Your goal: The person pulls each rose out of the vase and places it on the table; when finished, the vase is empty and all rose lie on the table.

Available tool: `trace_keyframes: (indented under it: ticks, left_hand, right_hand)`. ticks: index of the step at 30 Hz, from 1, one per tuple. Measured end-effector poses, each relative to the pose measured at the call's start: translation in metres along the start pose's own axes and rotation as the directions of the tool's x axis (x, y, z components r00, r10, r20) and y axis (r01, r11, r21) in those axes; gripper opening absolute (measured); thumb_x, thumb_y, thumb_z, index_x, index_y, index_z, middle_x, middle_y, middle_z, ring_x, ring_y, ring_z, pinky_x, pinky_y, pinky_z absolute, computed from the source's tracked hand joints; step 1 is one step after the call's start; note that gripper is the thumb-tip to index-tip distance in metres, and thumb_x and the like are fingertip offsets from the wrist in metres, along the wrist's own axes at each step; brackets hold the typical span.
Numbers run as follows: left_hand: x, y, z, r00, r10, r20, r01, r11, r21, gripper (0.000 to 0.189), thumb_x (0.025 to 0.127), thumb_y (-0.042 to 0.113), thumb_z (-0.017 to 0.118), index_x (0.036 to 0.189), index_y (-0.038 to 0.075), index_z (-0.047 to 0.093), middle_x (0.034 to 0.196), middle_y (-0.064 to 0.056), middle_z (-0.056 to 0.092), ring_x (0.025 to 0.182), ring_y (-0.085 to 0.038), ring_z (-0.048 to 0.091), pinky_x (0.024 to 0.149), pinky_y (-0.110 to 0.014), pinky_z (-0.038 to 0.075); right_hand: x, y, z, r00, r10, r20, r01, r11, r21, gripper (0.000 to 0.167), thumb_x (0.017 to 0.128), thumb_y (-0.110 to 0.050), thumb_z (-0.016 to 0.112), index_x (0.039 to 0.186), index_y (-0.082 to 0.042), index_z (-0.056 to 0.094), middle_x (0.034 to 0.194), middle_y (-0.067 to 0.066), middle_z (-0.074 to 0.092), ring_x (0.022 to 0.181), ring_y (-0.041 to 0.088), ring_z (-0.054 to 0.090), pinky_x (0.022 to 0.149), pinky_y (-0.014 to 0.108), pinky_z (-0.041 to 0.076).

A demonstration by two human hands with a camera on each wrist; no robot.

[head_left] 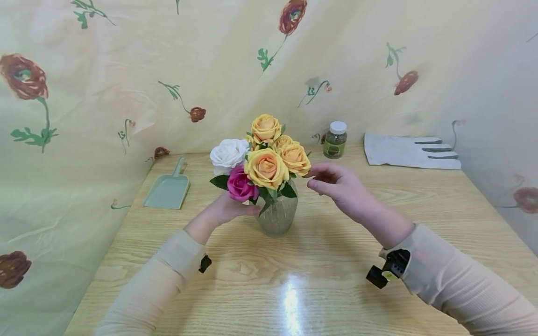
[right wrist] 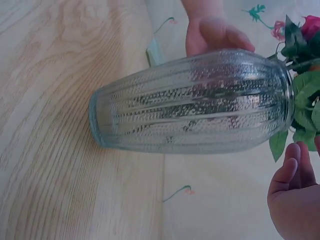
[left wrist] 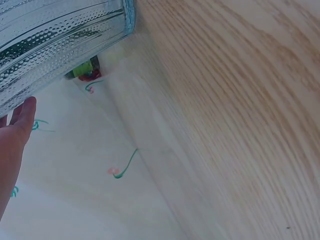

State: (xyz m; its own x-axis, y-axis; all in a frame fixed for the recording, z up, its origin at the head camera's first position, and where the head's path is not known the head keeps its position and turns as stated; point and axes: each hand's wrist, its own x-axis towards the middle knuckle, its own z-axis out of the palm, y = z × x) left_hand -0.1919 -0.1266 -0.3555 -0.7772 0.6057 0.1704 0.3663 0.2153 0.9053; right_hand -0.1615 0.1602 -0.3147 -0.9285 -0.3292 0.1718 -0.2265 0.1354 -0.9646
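Note:
A ribbed clear glass vase (head_left: 275, 217) stands upright on the wooden table, also seen large in the right wrist view. In it are several yellow roses (head_left: 266, 168), a white rose (head_left: 229, 155) and a magenta rose (head_left: 242, 184) with green leaves. My left hand (head_left: 229, 207) holds the vase's left side, its thumb across the front; the flowers partly hide its fingers. Fingers of that hand (left wrist: 17, 132) touch the glass in the left wrist view. My right hand (head_left: 342, 186) is beside the right-hand yellow rose, fingers loosely bent; whether a fingertip touches it I cannot tell.
A light green dustpan (head_left: 166, 191) lies at the table's left. At the back right stand a white-capped jar (head_left: 335, 140) and a pale work glove (head_left: 409, 151) lying flat. A flower-printed cloth (head_left: 235, 56) hangs behind the table (head_left: 235, 298).

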Motion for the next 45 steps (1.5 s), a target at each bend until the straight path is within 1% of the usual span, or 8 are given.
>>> trace_keyframes:
  ticks: [4, 13, 18, 21, 25, 30, 39, 45]
  left_hand:
    - [-0.001, -0.002, 0.003, 0.999, -0.015, -0.043, 0.014, 1.000, -0.012, 0.086, 0.073, -0.004, 0.073, 0.144, 0.000, 0.025, 0.144, -0.017, 0.032, 0.135, -0.029, 0.028, 0.110, -0.045, 0.023]
    - [0.000, -0.004, 0.006, 0.996, -0.057, -0.061, 0.057, 0.998, -0.003, 0.083, 0.076, 0.000, 0.074, 0.145, 0.003, 0.027, 0.145, -0.014, 0.035, 0.135, -0.026, 0.029, 0.110, -0.042, 0.024]
    - [0.000, -0.004, 0.007, 0.998, -0.043, -0.052, 0.042, 0.999, -0.019, 0.083, 0.077, -0.001, 0.073, 0.145, 0.003, 0.026, 0.146, -0.013, 0.033, 0.135, -0.025, 0.028, 0.110, -0.041, 0.023]
    - [0.000, -0.004, 0.007, 0.998, -0.043, -0.051, 0.042, 0.999, -0.032, 0.084, 0.077, -0.002, 0.073, 0.145, 0.003, 0.025, 0.147, -0.013, 0.032, 0.136, -0.024, 0.027, 0.110, -0.040, 0.023]
    - [0.000, -0.004, 0.007, 0.997, -0.054, -0.051, 0.052, 0.998, -0.036, 0.084, 0.077, -0.001, 0.073, 0.145, 0.004, 0.025, 0.147, -0.012, 0.032, 0.136, -0.024, 0.027, 0.110, -0.041, 0.023]
    - [0.000, -0.006, 0.007, 0.998, -0.041, -0.044, 0.038, 0.998, -0.049, 0.083, 0.077, -0.003, 0.073, 0.145, 0.003, 0.025, 0.147, -0.012, 0.032, 0.136, -0.025, 0.026, 0.111, -0.041, 0.023]
    - [-0.002, -0.007, 0.007, 0.998, -0.032, -0.048, 0.030, 0.999, -0.043, 0.083, 0.078, -0.003, 0.072, 0.146, 0.003, 0.024, 0.147, -0.011, 0.031, 0.136, -0.024, 0.026, 0.110, -0.041, 0.023]
    - [-0.002, -0.007, 0.007, 0.998, -0.036, -0.053, 0.034, 0.999, -0.038, 0.082, 0.078, -0.002, 0.073, 0.145, 0.002, 0.025, 0.146, -0.012, 0.032, 0.136, -0.024, 0.026, 0.110, -0.042, 0.024]
  right_hand:
    - [-0.003, -0.006, 0.006, 1.000, -0.004, -0.018, 0.004, 1.000, 0.021, 0.020, 0.089, -0.005, 0.062, 0.109, -0.004, 0.058, 0.097, -0.004, 0.063, 0.081, 0.013, 0.056, 0.069, 0.024, 0.047]
    - [-0.007, -0.014, 0.022, 0.999, 0.002, -0.034, 0.000, 0.998, 0.057, 0.025, 0.086, -0.002, 0.064, 0.106, 0.011, 0.057, 0.093, 0.001, 0.063, 0.084, 0.011, 0.058, 0.073, 0.024, 0.050]
    - [-0.005, -0.015, 0.029, 0.998, 0.022, -0.051, -0.017, 0.995, 0.103, 0.021, 0.085, 0.001, 0.063, 0.103, 0.010, 0.057, 0.090, 0.001, 0.063, 0.085, 0.011, 0.059, 0.077, 0.024, 0.050]
    - [-0.003, -0.016, 0.033, 0.997, 0.038, -0.066, -0.029, 0.992, 0.124, 0.014, 0.086, -0.001, 0.063, 0.098, 0.005, 0.060, 0.092, 0.001, 0.064, 0.088, 0.012, 0.060, 0.079, 0.025, 0.050]
    - [-0.001, -0.018, 0.037, 0.995, 0.047, -0.085, -0.034, 0.989, 0.144, 0.021, 0.087, -0.004, 0.063, 0.107, 0.004, 0.062, 0.100, 0.004, 0.065, 0.095, 0.013, 0.060, 0.083, 0.026, 0.049]
    - [0.002, -0.020, 0.042, 0.992, 0.054, -0.118, -0.033, 0.984, 0.177, 0.039, 0.087, -0.003, 0.062, 0.123, 0.009, 0.055, 0.111, 0.008, 0.064, 0.101, 0.011, 0.059, 0.087, 0.026, 0.048]
    - [0.006, -0.021, 0.052, 0.989, 0.043, -0.143, -0.008, 0.973, 0.233, 0.043, 0.087, -0.001, 0.062, 0.129, 0.005, 0.052, 0.122, 0.016, 0.057, 0.105, 0.015, 0.056, 0.090, 0.028, 0.047]
    - [0.008, -0.024, 0.056, 0.976, 0.048, -0.212, 0.011, 0.963, 0.271, 0.039, 0.087, 0.000, 0.061, 0.125, 0.005, 0.055, 0.111, 0.007, 0.062, 0.099, 0.013, 0.057, 0.085, 0.027, 0.049]
